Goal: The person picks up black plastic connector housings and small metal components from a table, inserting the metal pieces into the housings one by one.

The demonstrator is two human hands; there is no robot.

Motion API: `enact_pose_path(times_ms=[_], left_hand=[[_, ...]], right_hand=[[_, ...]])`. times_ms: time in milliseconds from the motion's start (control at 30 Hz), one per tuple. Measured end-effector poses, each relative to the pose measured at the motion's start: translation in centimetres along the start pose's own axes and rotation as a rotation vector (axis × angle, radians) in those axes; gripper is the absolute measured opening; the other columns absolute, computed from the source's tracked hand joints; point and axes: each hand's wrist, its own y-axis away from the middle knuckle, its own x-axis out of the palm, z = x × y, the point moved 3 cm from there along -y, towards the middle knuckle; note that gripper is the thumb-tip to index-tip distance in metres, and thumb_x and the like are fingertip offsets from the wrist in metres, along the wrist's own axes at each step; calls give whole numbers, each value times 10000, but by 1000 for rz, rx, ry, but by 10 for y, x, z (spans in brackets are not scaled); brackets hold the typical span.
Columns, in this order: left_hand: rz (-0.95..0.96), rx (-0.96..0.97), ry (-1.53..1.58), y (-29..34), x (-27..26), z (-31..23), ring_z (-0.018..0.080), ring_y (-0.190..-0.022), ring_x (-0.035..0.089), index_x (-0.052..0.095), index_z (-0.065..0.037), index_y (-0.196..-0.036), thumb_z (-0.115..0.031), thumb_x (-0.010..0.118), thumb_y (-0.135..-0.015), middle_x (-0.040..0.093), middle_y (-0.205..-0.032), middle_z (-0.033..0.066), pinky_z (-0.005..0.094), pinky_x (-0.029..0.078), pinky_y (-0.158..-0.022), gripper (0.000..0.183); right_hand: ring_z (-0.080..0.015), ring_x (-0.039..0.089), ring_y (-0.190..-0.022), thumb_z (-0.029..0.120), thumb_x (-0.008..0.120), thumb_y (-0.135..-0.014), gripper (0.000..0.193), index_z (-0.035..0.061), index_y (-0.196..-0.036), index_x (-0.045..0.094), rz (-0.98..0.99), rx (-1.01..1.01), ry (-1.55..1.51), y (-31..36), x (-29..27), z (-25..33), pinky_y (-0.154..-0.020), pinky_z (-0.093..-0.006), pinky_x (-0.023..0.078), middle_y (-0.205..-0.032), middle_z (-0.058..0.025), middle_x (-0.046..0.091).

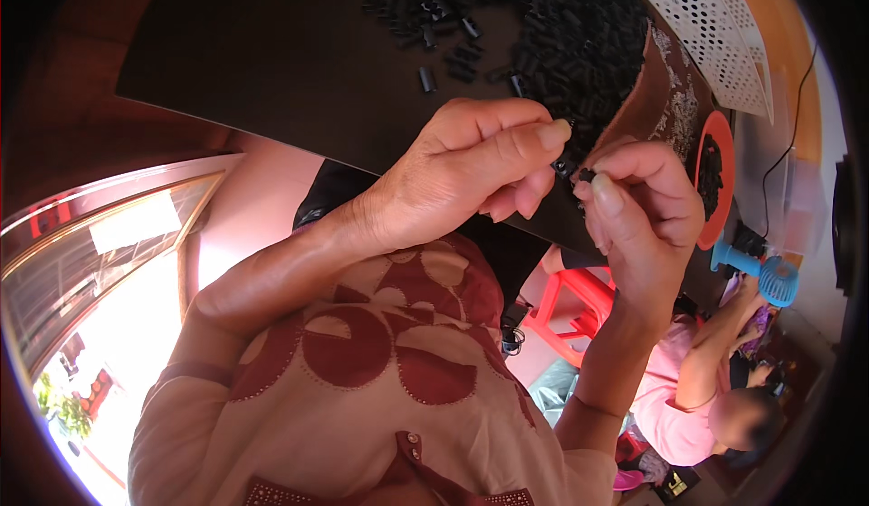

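Both my hands are held close together over the near edge of the dark table. My left hand is closed, thumb pressed against the curled fingers; what it pinches is mostly hidden, with only a dark bit showing at the fingertips. Just to its right, my right hand pinches a small black piece between thumb and forefinger. Beyond the hands, a large heap of short black tube-like pieces covers the far right of the table, and a single black piece lies apart from it.
Small silvery bits lie on brown cloth beside the heap. At the right are a red bowl of dark pieces, a white perforated basket and a blue fan. A red stool stands below. Another person works at lower right.
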Motion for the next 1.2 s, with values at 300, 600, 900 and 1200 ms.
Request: enact_pose_path(times_ms=[300, 600, 900, 1200], left_hand=[[4, -10, -31, 0, 1, 1, 92, -571, 489, 576, 1, -859, -243, 468, -985, 556, -658, 36, 222, 373, -495, 295], [21, 10, -97, 1, 2, 3, 78, -579, 479, 574, -18, -847, -285, 470, -990, 561, -670, 28, 217, 370, -515, 320], [67, 62, -181, 4, 5, 0, 68, -630, 472, 572, -24, -868, -335, 451, -1003, 556, -692, 20, 213, 393, -582, 360], [91, 76, -215, 4, 3, 0, 68, -598, 427, 573, -15, -886, -346, 445, -1005, 502, -649, 14, 227, 352, -555, 375]], right_hand=[[-21, 482, -518, -56, 608, -831, 144, -34, -971, 581, -58, -99, -22, 11, 0, -3, -455, -154, 363, -772, -91, 646], [-27, 445, -456, -60, 587, -852, 78, -30, -918, 557, -90, -73, -200, 16, 15, -3, -398, -172, 343, -770, -125, 643], [-42, 464, -478, -92, 565, -860, 94, -28, -921, 534, -107, -116, -217, 17, 22, -7, -416, -180, 375, -789, -135, 628], [-43, 471, -497, -109, 551, -860, 107, -22, -913, 518, -147, -155, -171, 22, 30, -7, -434, -176, 389, -800, -136, 620]])
